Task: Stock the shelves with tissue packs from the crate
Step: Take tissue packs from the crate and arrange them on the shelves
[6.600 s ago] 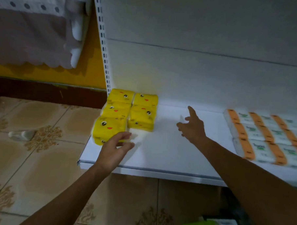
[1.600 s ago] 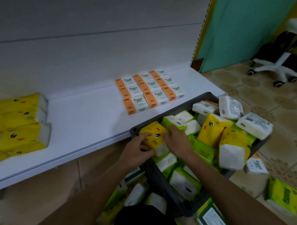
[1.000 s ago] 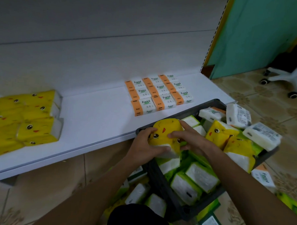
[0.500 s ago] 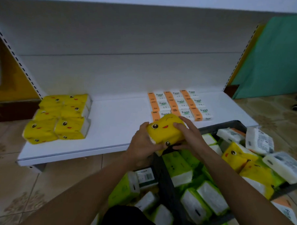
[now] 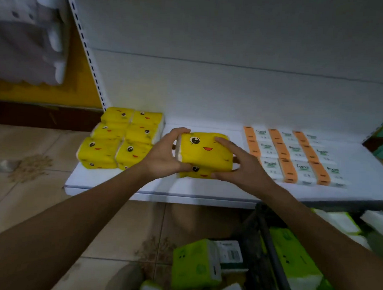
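Two stacked yellow tissue packs [image 5: 204, 155] with cartoon faces are held over the middle of the white shelf [image 5: 206, 188]. My left hand [image 5: 163, 154] grips their left end and my right hand [image 5: 242, 164] grips their right end. Whether the packs touch the shelf is unclear. A block of stacked yellow packs [image 5: 122, 139] fills the shelf's left end. Rows of orange-and-white packs [image 5: 295, 156] lie on the right. The dark crate [image 5: 258, 246] stands low at the right with green packs [image 5: 295, 263] inside.
A green pack [image 5: 196, 263] and other packs lie on the tiled floor [image 5: 30, 192] beside the crate. The shelf's white back panel [image 5: 232, 85] rises behind. A perforated upright [image 5: 87, 50] marks the shelf's left side, with a yellow wall beyond.
Both hands lifted the yellow packs out of the crate and carried them left and forward over the shelf. The view swung left, so the crate slid to the lower right.
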